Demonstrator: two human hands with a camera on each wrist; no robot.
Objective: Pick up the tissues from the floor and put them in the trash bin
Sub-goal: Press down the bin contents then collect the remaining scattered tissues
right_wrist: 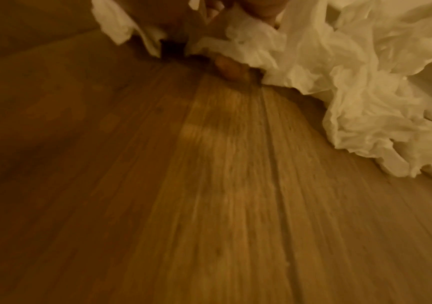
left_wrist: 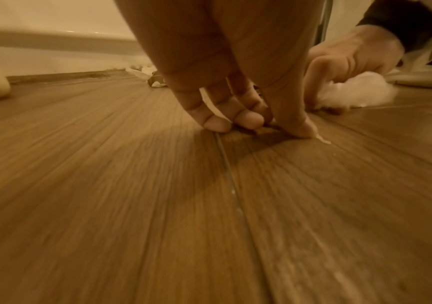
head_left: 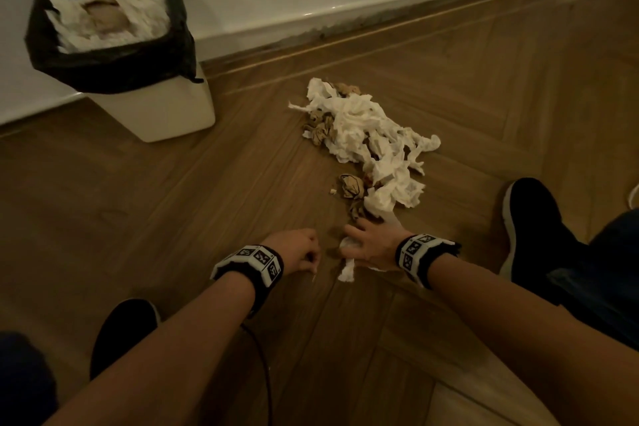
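Observation:
A trash bin (head_left: 166, 111) lined with a black bag stands by the wall at the upper left, heaped with white tissues. A pile of white tissues (head_left: 366, 135) mixed with crumpled brown paper lies on the wooden floor ahead. My left hand (head_left: 311, 256) is down on the floor with curled fingers; in the left wrist view my left hand (left_wrist: 256, 127) pinches a thin tissue scrap (left_wrist: 209, 105). My right hand (head_left: 352, 242) sits at the pile's near end and grips a white tissue wad (head_left: 347, 263). That same tissue wad (left_wrist: 352, 94) fills the right wrist view too, tissue (right_wrist: 339, 82).
My dark shoes stand on either side, the right shoe (head_left: 532, 218) close to the pile and the left shoe (head_left: 124, 328) near my left forearm. A thin cable (head_left: 259, 356) hangs below the left wrist. A white skirting board (head_left: 380, 7) runs behind the pile.

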